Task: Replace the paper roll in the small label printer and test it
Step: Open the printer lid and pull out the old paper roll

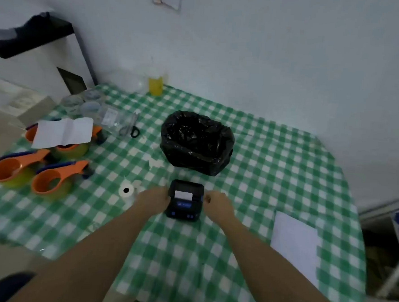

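Observation:
A small black label printer [185, 199] sits on the green checked tablecloth near the table's middle, with a white strip of paper showing at its top slot and a lit blue panel below. My left hand [153, 197] presses against the printer's left side. My right hand [218, 203] is at the printer's right side, fingers curled and touching or nearly touching it. A white paper roll [126, 190] lies on the cloth just left of my left hand.
A bin lined with a black bag [197, 141] stands behind the printer. Orange tape dispensers [52, 179] and a white sheet [63, 132] crowd the left side, with scissors [134, 130] beyond. A white sheet [295, 240] lies at the right. A yellow jar [155, 85] stands at the back.

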{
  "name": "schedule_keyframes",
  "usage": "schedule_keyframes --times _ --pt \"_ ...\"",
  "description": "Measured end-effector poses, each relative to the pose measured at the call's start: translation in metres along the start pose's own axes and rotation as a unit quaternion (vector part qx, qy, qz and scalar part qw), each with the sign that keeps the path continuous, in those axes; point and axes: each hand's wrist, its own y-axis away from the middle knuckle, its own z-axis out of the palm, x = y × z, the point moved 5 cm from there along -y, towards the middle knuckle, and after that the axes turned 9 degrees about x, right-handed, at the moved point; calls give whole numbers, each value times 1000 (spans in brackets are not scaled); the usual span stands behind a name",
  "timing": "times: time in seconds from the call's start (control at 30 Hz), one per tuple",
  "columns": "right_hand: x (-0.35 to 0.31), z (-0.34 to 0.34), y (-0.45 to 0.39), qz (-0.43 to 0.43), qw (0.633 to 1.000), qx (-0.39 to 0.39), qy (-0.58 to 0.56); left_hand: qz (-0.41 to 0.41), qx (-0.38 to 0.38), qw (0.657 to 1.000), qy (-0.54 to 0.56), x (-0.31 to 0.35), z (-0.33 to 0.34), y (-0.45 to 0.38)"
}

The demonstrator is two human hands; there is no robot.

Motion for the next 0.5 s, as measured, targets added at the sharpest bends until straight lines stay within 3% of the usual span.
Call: schedule_keyframes --times 0.23,0.5 --pt "30 24 -22 121 989 6 -89 -30 -9 999 36 -10 35 -15" --pt "34 30 -57 123 982 -69 -129 -73 -8 986 153 -16 44 -27"
